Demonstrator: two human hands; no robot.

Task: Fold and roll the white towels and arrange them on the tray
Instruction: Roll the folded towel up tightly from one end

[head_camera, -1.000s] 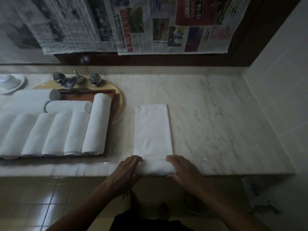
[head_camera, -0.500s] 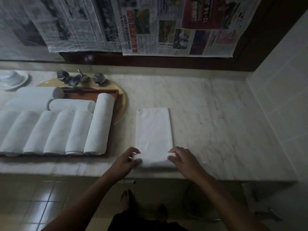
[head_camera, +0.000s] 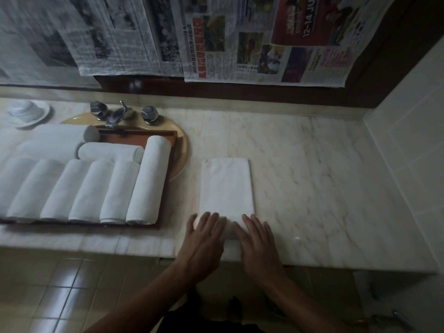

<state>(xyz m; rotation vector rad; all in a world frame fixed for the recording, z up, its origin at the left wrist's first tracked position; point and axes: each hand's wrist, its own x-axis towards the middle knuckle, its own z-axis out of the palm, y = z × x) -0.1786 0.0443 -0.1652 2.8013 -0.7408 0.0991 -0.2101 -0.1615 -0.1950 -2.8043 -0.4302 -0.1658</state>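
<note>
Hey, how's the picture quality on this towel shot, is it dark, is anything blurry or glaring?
Head view: dim overall, darker toward the corners; the left hand and right hand are smeared by motion blur on the towel, while the rolled towels on the tray look sharper; soft glare sits on the floor tiles; the wide lens leans the right wall.

left grip [head_camera: 204, 239]: palm down, fingers straight, spread | right grip [head_camera: 258, 243]: palm down, fingers straight | forearms: angled inward, grips side by side

rolls [head_camera: 84, 188] on tray [head_camera: 134, 138], tabletop [head_camera: 324, 188] left | taps [head_camera: 120, 114] behind tray | towel [head_camera: 227, 186] right of tray | left hand [head_camera: 204, 241], right hand [head_camera: 259, 246] on towel's near end
</note>
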